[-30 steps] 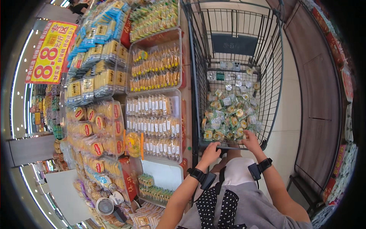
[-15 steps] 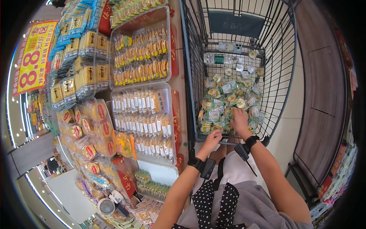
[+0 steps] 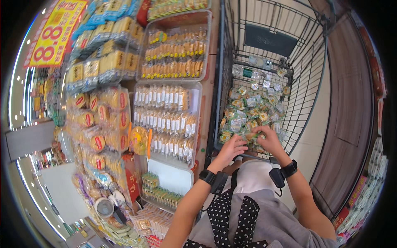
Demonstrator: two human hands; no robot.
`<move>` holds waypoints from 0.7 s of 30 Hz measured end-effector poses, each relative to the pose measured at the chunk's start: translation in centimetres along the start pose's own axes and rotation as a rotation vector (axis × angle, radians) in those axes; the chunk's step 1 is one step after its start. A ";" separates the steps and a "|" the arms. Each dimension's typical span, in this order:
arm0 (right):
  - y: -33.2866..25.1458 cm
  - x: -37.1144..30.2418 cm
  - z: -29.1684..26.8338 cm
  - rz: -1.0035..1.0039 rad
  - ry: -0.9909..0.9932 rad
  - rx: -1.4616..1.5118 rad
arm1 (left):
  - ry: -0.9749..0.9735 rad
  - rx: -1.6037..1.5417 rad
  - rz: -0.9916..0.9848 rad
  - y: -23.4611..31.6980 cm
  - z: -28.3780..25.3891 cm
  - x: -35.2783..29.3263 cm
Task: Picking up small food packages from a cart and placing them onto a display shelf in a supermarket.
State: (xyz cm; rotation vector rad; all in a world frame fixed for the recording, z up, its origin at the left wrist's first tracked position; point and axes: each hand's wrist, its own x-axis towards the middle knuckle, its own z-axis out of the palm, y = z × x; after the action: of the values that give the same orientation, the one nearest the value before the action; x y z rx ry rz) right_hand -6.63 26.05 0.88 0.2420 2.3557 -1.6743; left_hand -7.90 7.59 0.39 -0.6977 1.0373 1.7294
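Observation:
A heap of small snack packets in clear and green wrappers fills the near part of the shopping cart in front of me. Over its near edge my right hand has its fingers closed, with a small wrapped snack packet at the fingertips. Just left of it, my left hand reaches over the cart's near end, fingers stretched and slightly apart, with nothing seen in them. A plastic bottle and a phone lie beyond the heap.
Left of the cart are a tray of white-labelled packaged snacks, a tray of yellow-tagged ones and a tray of green packs. Bagged round cakes are piled farther left. A wooden panel stands to the right.
My right hand has drawn back from the heap, a packet now at its fingertips. The left hand has moved up beside it, its fingers spreading. The whole view has shifted.

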 end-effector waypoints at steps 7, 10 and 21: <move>-7.6 -0.7 1.8 -0.346 -0.311 0.213 | -0.087 -0.188 0.316 1.1 -1.3 -8.3; -10.2 -0.9 3.5 -0.323 -0.407 0.281 | 0.002 -0.198 0.443 0.7 -2.4 -11.7; -15.5 -3.0 13.8 -0.002 -0.910 0.517 | 0.268 -0.273 0.863 -6.0 -8.1 -21.8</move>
State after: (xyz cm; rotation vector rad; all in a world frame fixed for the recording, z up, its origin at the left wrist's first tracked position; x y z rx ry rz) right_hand -6.64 7.94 11.43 -0.3693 1.2573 -1.8218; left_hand 5.67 -8.12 12.37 -0.7131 1.4302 2.6061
